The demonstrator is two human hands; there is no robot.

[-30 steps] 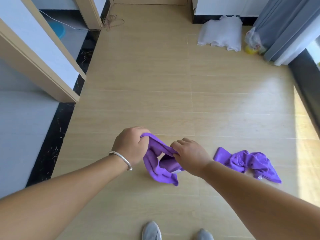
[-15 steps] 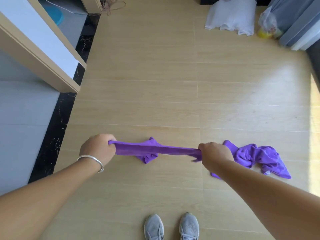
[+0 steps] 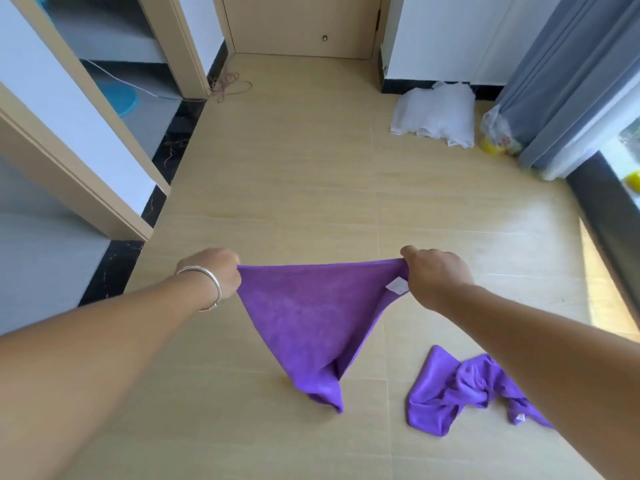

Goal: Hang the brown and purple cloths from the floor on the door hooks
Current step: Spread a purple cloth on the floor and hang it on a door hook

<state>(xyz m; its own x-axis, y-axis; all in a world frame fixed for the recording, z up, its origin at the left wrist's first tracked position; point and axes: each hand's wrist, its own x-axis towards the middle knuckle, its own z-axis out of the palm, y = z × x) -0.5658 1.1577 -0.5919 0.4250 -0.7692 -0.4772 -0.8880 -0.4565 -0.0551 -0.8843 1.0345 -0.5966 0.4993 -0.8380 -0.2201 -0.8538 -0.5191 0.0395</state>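
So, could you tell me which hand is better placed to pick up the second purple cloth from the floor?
Right hand, probably: the crumpled purple cloth lies below that arm. The left hand could keep the held cloth.

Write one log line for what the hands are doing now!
left hand: grips purple cloth | right hand: grips it | second purple cloth: on floor

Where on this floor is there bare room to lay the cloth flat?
Widest bare patch: ahead of the held purple cloth, between the door frames on the left and the white cloth pile far right. Crowded lower right, where a second purple cloth lies crumpled.
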